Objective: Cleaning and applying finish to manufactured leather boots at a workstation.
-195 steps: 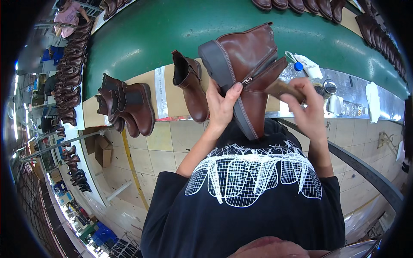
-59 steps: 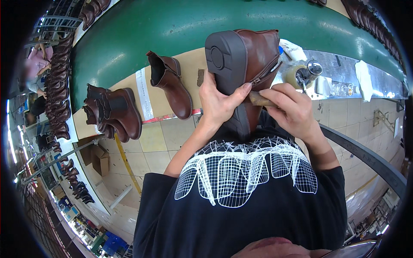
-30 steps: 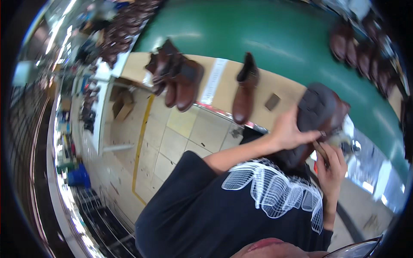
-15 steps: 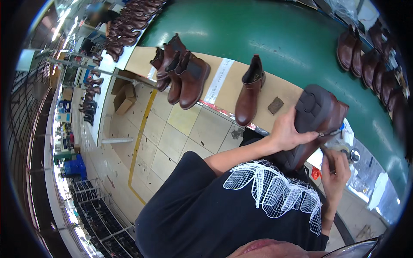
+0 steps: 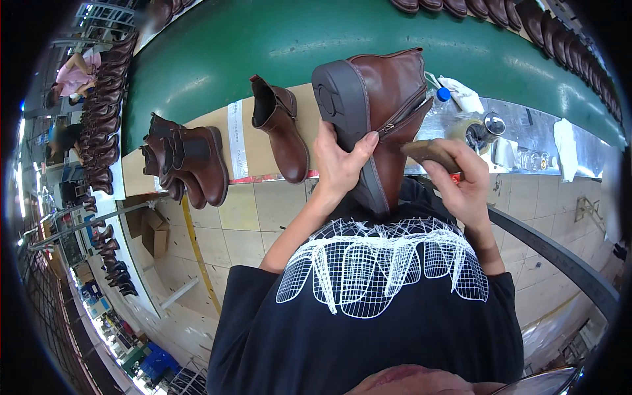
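1. The boot (image 5: 385,108) is held up over the near edge of the surface (image 5: 217,59), in front of the chest.
2. Left grip (image 5: 339,164): holding the boot, fingers behind the sole (image 5: 339,95), thumb over the welt just below the zip (image 5: 400,117).
3. The boot's long axis runs from the toe, near the shirt, to the shaft, up and away. The sole faces left; the zipped side faces the right grip (image 5: 464,178).
4. Right grip: narrow, pinching a flat brown block (image 5: 431,154) between thumb and fingers.
5. The block points left, roughly across the boot's long axis, its tip beside the leather below the zip. Whether it touches, I cannot tell.
6. The left grip is nearer the sole, the right grip nearer the zip. A second boot (image 5: 284,141) stands left of the left grip.
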`<state>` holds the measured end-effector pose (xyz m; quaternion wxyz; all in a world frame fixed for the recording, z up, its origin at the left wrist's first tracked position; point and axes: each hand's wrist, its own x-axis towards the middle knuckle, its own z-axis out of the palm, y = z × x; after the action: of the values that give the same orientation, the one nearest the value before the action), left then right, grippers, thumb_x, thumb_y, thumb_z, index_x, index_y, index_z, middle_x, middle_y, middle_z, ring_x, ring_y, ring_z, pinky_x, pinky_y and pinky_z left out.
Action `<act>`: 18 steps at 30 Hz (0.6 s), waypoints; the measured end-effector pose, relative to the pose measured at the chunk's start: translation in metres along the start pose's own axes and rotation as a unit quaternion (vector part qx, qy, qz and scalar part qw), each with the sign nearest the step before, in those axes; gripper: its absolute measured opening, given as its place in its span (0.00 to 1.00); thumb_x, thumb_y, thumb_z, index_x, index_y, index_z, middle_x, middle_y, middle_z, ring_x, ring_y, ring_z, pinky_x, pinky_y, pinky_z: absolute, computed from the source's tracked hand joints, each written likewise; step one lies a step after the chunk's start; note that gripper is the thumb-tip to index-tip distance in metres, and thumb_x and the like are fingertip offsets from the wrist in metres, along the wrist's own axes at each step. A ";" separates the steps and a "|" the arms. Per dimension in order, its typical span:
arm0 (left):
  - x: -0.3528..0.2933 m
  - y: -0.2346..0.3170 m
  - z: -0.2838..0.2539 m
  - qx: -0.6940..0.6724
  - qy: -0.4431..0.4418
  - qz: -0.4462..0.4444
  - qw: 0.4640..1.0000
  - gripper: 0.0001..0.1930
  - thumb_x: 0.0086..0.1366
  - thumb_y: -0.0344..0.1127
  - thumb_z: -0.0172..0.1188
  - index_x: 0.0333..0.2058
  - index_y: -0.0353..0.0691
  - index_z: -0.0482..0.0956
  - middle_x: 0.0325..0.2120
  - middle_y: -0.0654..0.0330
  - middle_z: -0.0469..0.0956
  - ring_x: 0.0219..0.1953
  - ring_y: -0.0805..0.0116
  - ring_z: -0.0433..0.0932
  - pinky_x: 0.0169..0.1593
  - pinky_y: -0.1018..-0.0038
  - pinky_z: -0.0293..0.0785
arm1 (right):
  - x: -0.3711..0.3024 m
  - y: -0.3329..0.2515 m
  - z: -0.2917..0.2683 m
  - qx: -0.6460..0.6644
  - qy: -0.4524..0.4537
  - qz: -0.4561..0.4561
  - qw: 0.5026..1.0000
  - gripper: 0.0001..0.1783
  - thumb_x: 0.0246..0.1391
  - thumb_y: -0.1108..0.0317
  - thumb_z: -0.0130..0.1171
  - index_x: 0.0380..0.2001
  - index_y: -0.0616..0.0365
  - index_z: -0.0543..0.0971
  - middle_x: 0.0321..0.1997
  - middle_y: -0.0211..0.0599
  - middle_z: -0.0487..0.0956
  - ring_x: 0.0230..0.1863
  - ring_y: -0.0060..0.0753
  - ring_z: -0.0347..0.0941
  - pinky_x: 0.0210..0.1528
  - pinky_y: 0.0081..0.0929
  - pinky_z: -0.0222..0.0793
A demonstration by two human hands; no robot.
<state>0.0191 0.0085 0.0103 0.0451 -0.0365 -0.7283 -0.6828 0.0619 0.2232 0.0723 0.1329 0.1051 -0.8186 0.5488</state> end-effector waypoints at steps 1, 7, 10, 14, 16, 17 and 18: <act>0.000 0.002 0.000 -0.005 -0.003 -0.011 1.000 0.31 0.55 0.41 0.70 0.50 0.26 0.68 0.41 0.49 0.79 0.42 0.63 0.78 0.49 0.68 0.73 | 0.001 -0.001 0.000 0.001 -0.039 -0.003 0.999 0.14 0.48 0.79 0.65 0.40 0.66 0.78 0.34 0.39 0.80 0.34 0.29 0.77 0.37 0.23 0.71; 0.001 0.000 -0.003 -0.030 0.007 -0.002 1.000 0.30 0.55 0.41 0.69 0.50 0.27 0.69 0.40 0.52 0.78 0.40 0.65 0.77 0.48 0.70 0.73 | 0.007 -0.003 0.009 -0.010 -0.073 -0.056 0.996 0.14 0.50 0.80 0.63 0.41 0.65 0.76 0.36 0.37 0.78 0.35 0.28 0.75 0.39 0.22 0.70; 0.000 -0.015 -0.012 -0.125 0.017 -0.043 0.991 0.29 0.56 0.42 0.67 0.50 0.29 0.69 0.39 0.56 0.77 0.39 0.67 0.76 0.46 0.73 0.71 | -0.002 0.013 0.004 -0.026 0.043 0.015 0.999 0.14 0.59 0.76 0.58 0.48 0.62 0.72 0.39 0.29 0.75 0.39 0.19 0.71 0.40 0.18 0.70; -0.004 -0.020 -0.019 -0.205 0.038 -0.130 0.969 0.30 0.56 0.47 0.64 0.50 0.31 0.68 0.39 0.59 0.73 0.40 0.70 0.72 0.45 0.74 0.69 | -0.006 0.069 0.010 0.067 0.154 0.141 0.976 0.12 0.60 0.71 0.56 0.46 0.63 0.74 0.37 0.37 0.78 0.38 0.22 0.73 0.38 0.22 0.70; -0.009 -0.037 -0.022 -0.202 0.064 -0.144 0.967 0.31 0.55 0.48 0.64 0.50 0.31 0.68 0.39 0.59 0.72 0.41 0.70 0.71 0.46 0.73 0.69 | -0.013 0.108 0.016 0.057 0.160 0.168 0.971 0.13 0.61 0.69 0.55 0.47 0.62 0.73 0.37 0.38 0.78 0.39 0.21 0.73 0.38 0.24 0.71; -0.010 -0.043 -0.022 -0.201 0.084 -0.158 0.963 0.32 0.54 0.49 0.64 0.50 0.30 0.67 0.40 0.58 0.71 0.41 0.69 0.71 0.47 0.72 0.69 | -0.019 0.134 0.020 0.002 0.139 0.154 0.978 0.14 0.61 0.68 0.55 0.49 0.61 0.73 0.36 0.39 0.79 0.37 0.22 0.74 0.38 0.26 0.72; -0.010 -0.045 -0.022 -0.199 0.084 -0.157 0.964 0.32 0.54 0.49 0.64 0.50 0.30 0.67 0.40 0.58 0.71 0.41 0.69 0.71 0.47 0.72 0.69 | -0.026 0.157 0.026 -0.051 0.115 0.139 0.982 0.16 0.62 0.67 0.55 0.51 0.59 0.72 0.34 0.40 0.79 0.35 0.23 0.74 0.37 0.29 0.72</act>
<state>0.0243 -0.0167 -0.0345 -0.0099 0.1279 -0.5679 -0.8130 0.0338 0.2582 -0.0825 0.1537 -0.0806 -0.8311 0.5283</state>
